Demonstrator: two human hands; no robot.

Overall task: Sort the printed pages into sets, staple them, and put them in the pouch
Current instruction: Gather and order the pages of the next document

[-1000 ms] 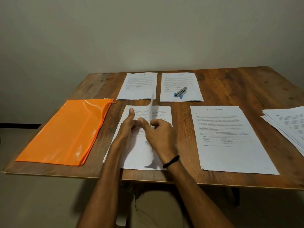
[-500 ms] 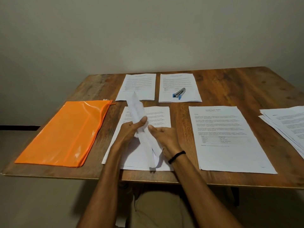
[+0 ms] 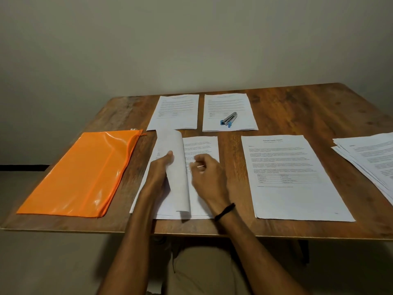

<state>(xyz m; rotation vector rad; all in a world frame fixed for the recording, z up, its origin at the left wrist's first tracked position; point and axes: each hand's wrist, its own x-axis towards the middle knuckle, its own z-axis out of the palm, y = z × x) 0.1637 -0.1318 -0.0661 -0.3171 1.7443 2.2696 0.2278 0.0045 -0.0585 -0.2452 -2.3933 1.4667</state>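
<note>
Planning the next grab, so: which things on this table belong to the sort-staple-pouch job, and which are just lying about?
Job:
orange plastic zip pouch
silver-and-blue stapler
four white printed page sets
fanned loose white pages
curled white page, gripped by left hand

Lying about:
brown wooden table
black wristband on the right wrist

Far right corner of the table [image 3: 308,107]: bare wood, widest clearance. Far left corner is open too, behind the orange pouch [image 3: 85,173] along the left edge. Far edge centre is taken by two page sets, far-left set [image 3: 176,111] and far-right set [image 3: 229,103], with the stapler [image 3: 229,119] on the latter. A bare strip runs between the near-centre set [image 3: 202,145] and near-right set [image 3: 293,188]. The curled page [image 3: 178,167] stands between my left hand [image 3: 158,169] and right hand [image 3: 207,173], so no straight cross. The loose stack [image 3: 372,158] covers the right edge.
</note>
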